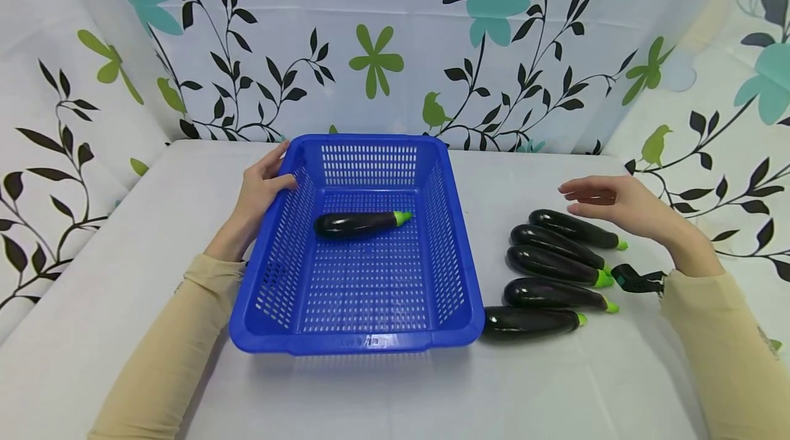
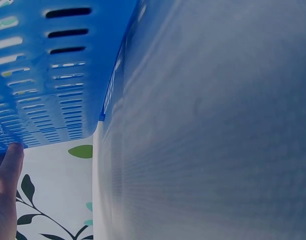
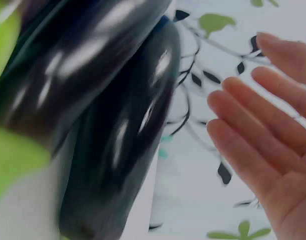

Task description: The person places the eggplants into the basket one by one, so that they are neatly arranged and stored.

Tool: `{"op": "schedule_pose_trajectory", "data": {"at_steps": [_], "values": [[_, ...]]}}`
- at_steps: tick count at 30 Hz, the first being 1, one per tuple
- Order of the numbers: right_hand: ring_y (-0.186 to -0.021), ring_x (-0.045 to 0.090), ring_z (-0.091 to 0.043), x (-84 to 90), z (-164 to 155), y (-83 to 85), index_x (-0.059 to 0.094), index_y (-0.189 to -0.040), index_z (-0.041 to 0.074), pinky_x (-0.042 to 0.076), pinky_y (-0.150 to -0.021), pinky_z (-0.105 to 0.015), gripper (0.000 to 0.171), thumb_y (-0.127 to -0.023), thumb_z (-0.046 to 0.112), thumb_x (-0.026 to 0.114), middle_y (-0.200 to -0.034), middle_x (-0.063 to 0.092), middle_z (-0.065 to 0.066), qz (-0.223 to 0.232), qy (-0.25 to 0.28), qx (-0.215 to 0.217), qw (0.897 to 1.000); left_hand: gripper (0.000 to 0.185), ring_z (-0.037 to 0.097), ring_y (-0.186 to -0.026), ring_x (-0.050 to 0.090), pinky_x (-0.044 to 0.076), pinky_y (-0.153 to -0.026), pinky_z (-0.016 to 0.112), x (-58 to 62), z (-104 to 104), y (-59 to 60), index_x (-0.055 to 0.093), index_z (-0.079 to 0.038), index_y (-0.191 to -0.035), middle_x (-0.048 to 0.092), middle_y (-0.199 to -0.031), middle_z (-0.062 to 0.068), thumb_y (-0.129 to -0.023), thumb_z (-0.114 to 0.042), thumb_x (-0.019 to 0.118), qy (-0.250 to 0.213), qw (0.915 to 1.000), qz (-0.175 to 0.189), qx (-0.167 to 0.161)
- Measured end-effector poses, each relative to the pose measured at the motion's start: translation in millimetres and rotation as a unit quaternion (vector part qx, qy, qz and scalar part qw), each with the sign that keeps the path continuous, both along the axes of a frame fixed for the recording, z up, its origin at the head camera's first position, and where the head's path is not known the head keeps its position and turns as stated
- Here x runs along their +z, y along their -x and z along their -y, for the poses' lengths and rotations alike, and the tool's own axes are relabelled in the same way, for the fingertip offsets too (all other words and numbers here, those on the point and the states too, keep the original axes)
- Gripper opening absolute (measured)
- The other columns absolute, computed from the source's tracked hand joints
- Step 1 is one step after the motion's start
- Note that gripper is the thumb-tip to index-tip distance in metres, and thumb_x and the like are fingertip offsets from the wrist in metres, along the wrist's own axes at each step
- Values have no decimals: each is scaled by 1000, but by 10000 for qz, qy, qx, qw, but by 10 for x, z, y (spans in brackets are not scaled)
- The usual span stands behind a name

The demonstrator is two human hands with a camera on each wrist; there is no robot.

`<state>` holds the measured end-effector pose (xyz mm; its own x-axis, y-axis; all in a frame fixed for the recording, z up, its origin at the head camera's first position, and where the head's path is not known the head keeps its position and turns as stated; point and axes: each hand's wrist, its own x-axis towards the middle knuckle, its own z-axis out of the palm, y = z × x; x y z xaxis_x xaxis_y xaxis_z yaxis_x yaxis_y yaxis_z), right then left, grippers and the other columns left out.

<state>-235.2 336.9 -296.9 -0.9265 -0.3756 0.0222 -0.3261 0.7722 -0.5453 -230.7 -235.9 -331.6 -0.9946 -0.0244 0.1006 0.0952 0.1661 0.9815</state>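
Observation:
A blue plastic basket point(image 1: 364, 343) with slotted walls stands on the table, and one dark eggplant point(image 1: 354, 224) with a green stem end lies across its floor. My left hand point(image 1: 262, 186) grips the basket's left rim near the far corner, thumb over the edge and fingers outside. To the basket's right, several eggplants point(image 1: 555, 264) lie side by side in a rough column, stem ends pointing right. Above the farthest eggplant point(image 1: 574, 227) hovers my right hand point(image 1: 623, 205), fingers extended and holding nothing. In the right wrist view its fingers point(image 3: 247, 115) are apart from the glossy eggplants point(image 3: 128, 125).
A white cloth covers the table point(image 1: 345, 399). Behind it and at both sides hangs a white curtain point(image 1: 370, 1) printed with leaves, flowers and birds. The nearest eggplant point(image 1: 531, 321) lies against the basket's right side in the head view. A black strap point(image 1: 638, 280) hangs by the right wrist.

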Motion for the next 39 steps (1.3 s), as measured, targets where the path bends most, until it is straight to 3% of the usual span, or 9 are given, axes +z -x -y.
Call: {"op": "schedule_pose_trajectory", "data": {"at_steps": [6, 13, 20, 24, 31, 39], "values": [[-100, 53, 18, -5, -125, 12, 63, -135, 14, 42, -80, -4, 47, -91, 28, 73, -131, 66, -11, -86, -251, -115, 9996, 77, 20, -126, 52, 48, -84, 11, 5, 12, -1, 30, -20, -158, 45, -153, 19, -88, -2, 56, -42, 10000, -1, 28], [-99, 52, 19, -65, -200, 58, 63, -135, 11, 43, -80, -6, 51, -88, 28, 76, -133, 64, -15, 161, -371, -48, 9992, 77, 22, -127, 52, 48, -85, 10, 12, -5, 12, 29, -19, -159, 45, -153, 19, -88, -2, 55, -47, 10000, -28, 7], [-108, 65, -5, -174, -279, 112, 62, -134, 11, 46, -81, -12, 51, -88, 27, 76, -131, 66, -14, 436, -370, -62, 9983, 77, 21, -125, 53, 49, -84, 11, 10, -6, 3, 29, -20, -159, 44, -153, 19, -88, -1, 55, -81, 10000, -2, -21], [-114, 65, -18, -221, -322, 129, 62, -135, 11, 46, -84, -13, 52, -88, 29, 76, -131, 66, -14, 651, -423, 103, 9969, 77, 16, -120, 54, 49, -84, 11, 4, -9, 4, 29, -19, -159, 44, -153, 21, -88, -1, 55, -107, 9999, 1, -10], [-110, 60, -2, -277, -344, 139, 63, -134, 11, 47, -84, -15, 53, -88, 31, 76, -131, 66, -15, 795, -449, 385, 9951, 76, 15, -119, 54, 48, -84, 11, -31, -13, 25, 30, -18, -158, 45, -152, 21, -88, -1, 56, -71, 10000, -20, 11], [-109, 59, 2, -315, -327, 142, 62, -135, 9, 47, -84, -15, 55, -86, 30, 78, -132, 65, -16, 794, -332, 437, 9953, 77, 14, -116, 55, 51, -82, 12, -36, 5, 28, 29, -18, -158, 44, -153, 21, -88, 0, 56, -167, 9998, -53, -39]]}}
